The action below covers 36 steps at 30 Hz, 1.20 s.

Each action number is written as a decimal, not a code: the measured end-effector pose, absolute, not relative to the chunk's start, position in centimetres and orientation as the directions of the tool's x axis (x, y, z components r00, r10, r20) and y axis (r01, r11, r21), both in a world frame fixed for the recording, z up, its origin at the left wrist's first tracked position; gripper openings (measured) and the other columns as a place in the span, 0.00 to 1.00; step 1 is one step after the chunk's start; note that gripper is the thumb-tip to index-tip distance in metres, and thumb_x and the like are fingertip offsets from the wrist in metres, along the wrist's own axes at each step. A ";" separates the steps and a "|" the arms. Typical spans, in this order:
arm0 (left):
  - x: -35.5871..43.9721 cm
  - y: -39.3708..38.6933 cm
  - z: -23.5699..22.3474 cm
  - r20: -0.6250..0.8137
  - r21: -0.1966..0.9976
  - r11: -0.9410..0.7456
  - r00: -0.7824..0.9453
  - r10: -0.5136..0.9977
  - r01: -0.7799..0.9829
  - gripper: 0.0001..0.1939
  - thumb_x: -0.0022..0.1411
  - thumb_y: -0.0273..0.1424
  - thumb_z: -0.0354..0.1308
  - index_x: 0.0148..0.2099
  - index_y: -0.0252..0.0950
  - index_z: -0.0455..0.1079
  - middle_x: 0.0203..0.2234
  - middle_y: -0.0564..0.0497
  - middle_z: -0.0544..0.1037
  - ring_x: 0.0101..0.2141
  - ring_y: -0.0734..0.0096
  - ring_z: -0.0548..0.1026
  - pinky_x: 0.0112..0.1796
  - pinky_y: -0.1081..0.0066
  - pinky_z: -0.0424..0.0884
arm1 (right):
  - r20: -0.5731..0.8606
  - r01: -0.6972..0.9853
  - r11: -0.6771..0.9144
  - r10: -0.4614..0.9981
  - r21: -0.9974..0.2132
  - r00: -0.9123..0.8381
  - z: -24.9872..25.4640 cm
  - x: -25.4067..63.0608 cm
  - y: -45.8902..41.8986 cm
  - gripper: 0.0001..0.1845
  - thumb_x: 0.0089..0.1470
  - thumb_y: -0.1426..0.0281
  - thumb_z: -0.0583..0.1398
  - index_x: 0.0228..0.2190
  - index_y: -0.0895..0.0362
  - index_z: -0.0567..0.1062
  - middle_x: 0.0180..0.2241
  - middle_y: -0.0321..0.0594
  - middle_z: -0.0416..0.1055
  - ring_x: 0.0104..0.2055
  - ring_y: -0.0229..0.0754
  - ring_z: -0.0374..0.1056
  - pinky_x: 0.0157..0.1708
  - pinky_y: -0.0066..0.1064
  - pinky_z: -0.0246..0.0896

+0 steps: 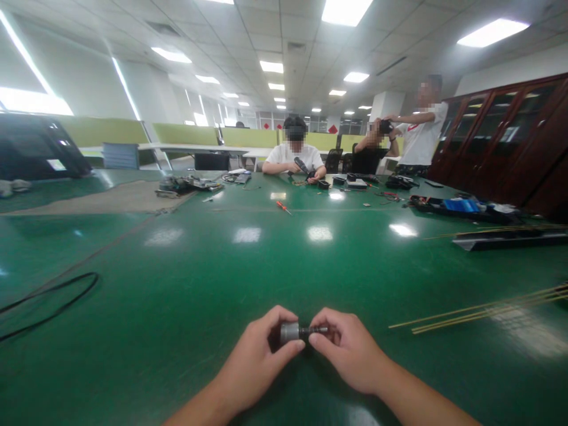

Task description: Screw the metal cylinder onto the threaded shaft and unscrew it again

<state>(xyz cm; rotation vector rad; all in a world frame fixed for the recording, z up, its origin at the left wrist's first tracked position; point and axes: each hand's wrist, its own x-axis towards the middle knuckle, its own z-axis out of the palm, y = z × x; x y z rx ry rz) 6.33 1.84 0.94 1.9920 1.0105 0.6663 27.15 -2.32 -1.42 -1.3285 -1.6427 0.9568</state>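
Note:
My left hand [261,349] is closed around the wide end of a grey metal cylinder with a thin shaft [290,332], thumb on the near side and fingers on the far side. From the cylinder a dark, narrow, ridged shaft sticks out to the right. My right hand [346,346] pinches this shaft between thumb and fingers, and its silvery tip shows past them. The piece lies level between both hands, just above or on the green table [213,278]; I cannot tell whether it touches. What kind of part it is stays unclear.
Thin yellowish rods [461,313] and a dark metal channel [501,239] lie at right. A black cable [66,296] loops at left. Farther off are an orange screwdriver [283,207], circuit boards [186,184] and a parts tray [461,207]. A seated person [295,157] works opposite.

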 end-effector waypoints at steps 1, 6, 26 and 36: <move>6.3 1.8 1.0 0.095 0.831 -0.367 0.544 0.834 0.419 0.10 0.61 0.35 0.60 0.43 0.38 0.70 0.33 0.53 0.76 0.36 0.64 0.73 0.38 0.70 0.65 | 0.119 0.377 0.161 0.984 -0.912 -0.131 -1.4 27.1 -2.3 0.04 0.56 0.70 0.61 0.32 0.57 0.75 0.23 0.30 0.65 0.24 0.35 0.60 0.26 0.26 0.51; 6.3 2.0 0.9 0.087 0.839 -0.354 0.541 0.836 0.412 0.10 0.61 0.35 0.60 0.44 0.38 0.70 0.33 0.53 0.76 0.35 0.65 0.72 0.38 0.70 0.65 | 0.117 0.379 0.156 0.985 -0.912 -0.124 -1.2 27.1 -2.4 0.03 0.56 0.70 0.62 0.32 0.57 0.75 0.22 0.30 0.65 0.24 0.34 0.59 0.25 0.25 0.50; 6.2 2.1 0.8 0.082 0.850 -0.336 0.528 0.846 0.406 0.09 0.62 0.35 0.60 0.44 0.38 0.70 0.33 0.54 0.75 0.35 0.65 0.72 0.38 0.70 0.65 | 0.111 0.351 0.141 0.988 -0.926 -0.104 -1.0 27.0 -2.5 0.05 0.56 0.69 0.61 0.31 0.58 0.75 0.21 0.29 0.63 0.23 0.34 0.58 0.25 0.25 0.49; 6.3 2.1 0.9 0.069 0.863 -0.310 0.514 0.855 0.399 0.09 0.61 0.35 0.61 0.44 0.39 0.70 0.32 0.55 0.75 0.35 0.65 0.72 0.38 0.69 0.64 | 0.114 0.314 0.139 0.989 -0.939 -0.097 -1.2 27.1 -2.3 0.04 0.56 0.70 0.61 0.31 0.58 0.74 0.20 0.29 0.61 0.22 0.34 0.57 0.24 0.25 0.49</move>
